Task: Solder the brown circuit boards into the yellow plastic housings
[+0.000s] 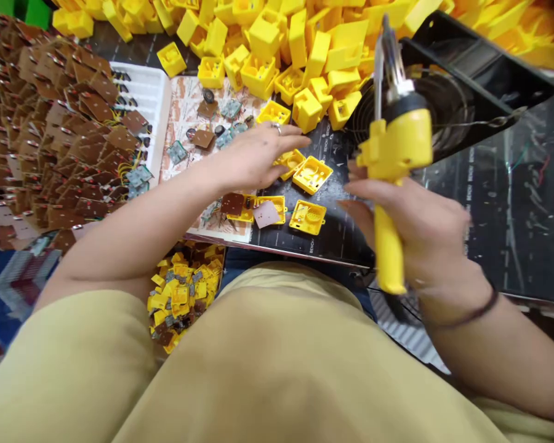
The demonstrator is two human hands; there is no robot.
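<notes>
My right hand (415, 227) is wrapped round the handle of a yellow soldering gun (399, 144), raised over the bench with its metal tip pointing away from me. My left hand (265, 154) is stretched out over the mat, fingers apart, beside a small open yellow plastic case (292, 163); whether it touches the case I cannot tell. Close by lie another open case (313, 175), one with a round speaker grille (307, 217), and a case half (277, 203) with a pale circuit board (266, 213) on it. A brown circuit board (232, 203) lies just left of that.
Yellow housings (263, 37) are heaped along the back. Brown boards (64, 123) pile up at left by a white ribbed tray (143, 92). A black fan (475, 80) stands behind the soldering gun. Below the bench edge, a container holds mixed yellow parts (184, 295).
</notes>
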